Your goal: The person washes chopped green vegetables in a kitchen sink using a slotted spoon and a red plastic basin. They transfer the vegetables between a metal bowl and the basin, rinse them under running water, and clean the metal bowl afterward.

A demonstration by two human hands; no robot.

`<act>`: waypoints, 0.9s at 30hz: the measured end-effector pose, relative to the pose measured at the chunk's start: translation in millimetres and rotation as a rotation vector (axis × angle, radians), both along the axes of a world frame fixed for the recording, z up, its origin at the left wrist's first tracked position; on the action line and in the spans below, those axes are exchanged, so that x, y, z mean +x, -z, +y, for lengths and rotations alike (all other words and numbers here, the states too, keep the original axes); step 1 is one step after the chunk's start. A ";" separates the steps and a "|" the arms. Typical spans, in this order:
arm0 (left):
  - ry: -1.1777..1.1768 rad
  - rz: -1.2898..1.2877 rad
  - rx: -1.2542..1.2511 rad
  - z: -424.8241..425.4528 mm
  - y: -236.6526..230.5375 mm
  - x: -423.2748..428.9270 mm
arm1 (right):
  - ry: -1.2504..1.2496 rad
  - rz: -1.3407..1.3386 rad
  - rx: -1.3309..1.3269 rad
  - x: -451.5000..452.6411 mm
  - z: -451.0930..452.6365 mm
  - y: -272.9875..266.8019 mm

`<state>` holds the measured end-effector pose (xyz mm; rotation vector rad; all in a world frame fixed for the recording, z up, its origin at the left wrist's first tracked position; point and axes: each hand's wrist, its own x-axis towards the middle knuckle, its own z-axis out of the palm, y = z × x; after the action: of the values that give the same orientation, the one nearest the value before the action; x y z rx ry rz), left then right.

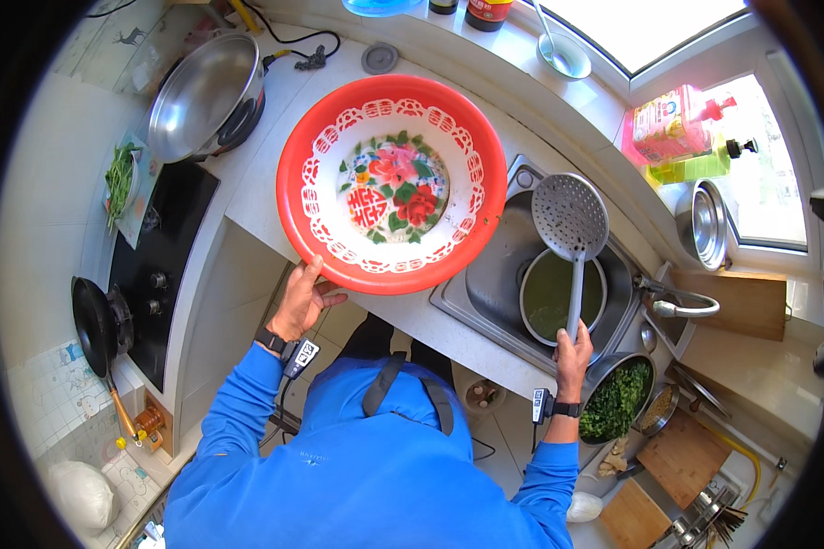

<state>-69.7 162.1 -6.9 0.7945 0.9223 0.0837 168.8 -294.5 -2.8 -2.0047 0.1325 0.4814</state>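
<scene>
My left hand (302,300) grips the near rim of a large red enamel basin (300,233), with the thumb on top and fingers beneath. The basin's white inside bears a floral pattern, and small green bits stick to its right rim. My right hand (573,358) is closed around the handle of a perforated skimmer (568,213), whose bowl hangs over the sink's far side. Below it, a round pot (542,312) of cloudy green liquid stands in the stainless steel sink (498,240). A bowl of chopped greens (616,398) sits right of my right forearm.
The faucet (683,307) reaches over the sink's right side. A large steel pot (206,96) stands back left, beside the black cooktop (161,254) and a wok (93,326). Soap bottles (666,127) line the windowsill. Cutting boards (683,456) lie at right.
</scene>
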 end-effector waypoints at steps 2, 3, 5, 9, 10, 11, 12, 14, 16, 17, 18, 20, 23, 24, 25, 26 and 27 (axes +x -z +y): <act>-0.022 -0.042 -0.045 10.8 2.3 10.2 | -0.023 0.031 0.109 9.0 19.1 1.2; -0.031 -0.050 -0.061 13.2 4.4 14.5 | -0.048 0.049 0.195 14.9 28.4 1.6; -0.055 -0.089 -0.093 15.9 9.9 22.3 | -0.074 0.068 0.232 27.8 49.9 6.4; -0.070 -0.053 -0.134 20.0 17.1 25.4 | -0.138 0.082 0.259 46.9 90.1 19.5; -0.088 -0.054 -0.134 20.6 17.6 24.8 | -0.151 0.092 0.279 49.5 99.5 23.4; -0.100 -0.069 -0.120 20.9 18.3 26.0 | -0.162 0.103 0.298 52.7 107.5 26.3; -0.122 -0.079 -0.114 20.3 18.1 26.8 | -0.194 0.106 0.305 56.1 116.9 30.5; -0.150 -0.088 -0.094 17.0 15.7 28.8 | -0.209 0.090 0.279 60.1 133.6 38.0; -0.163 -0.089 -0.073 12.1 9.6 30.2 | -0.255 0.101 0.260 67.5 146.1 44.3; -0.161 -0.085 -0.035 9.3 6.1 31.4 | -0.260 0.112 0.282 71.8 151.4 47.9; -0.164 -0.086 -0.005 5.7 2.4 32.3 | -0.269 0.128 0.296 76.2 156.3 52.1; -0.175 -0.095 0.041 -1.6 -5.0 33.6 | -0.305 0.153 0.272 87.3 162.3 59.9; -0.173 -0.010 0.108 -8.5 -11.5 37.9 | -0.299 0.181 0.332 103.5 170.0 75.1; -0.173 -0.003 0.120 -10.7 -12.2 40.5 | -0.306 0.174 0.343 109.2 171.0 79.9; -0.177 -0.002 0.128 -12.0 -12.4 42.7 | -0.315 0.166 0.303 115.9 173.9 85.3; -0.179 -0.037 0.135 -14.0 -13.3 45.0 | -0.336 0.153 0.278 122.1 176.6 89.9; -0.186 0.009 0.148 -16.0 -13.4 47.5 | -0.346 0.155 0.220 127.6 179.4 94.4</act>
<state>-22.2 146.0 6.5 0.8445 1.0052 0.3141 296.4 -115.1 -97.2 -1.7774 -0.1701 0.8354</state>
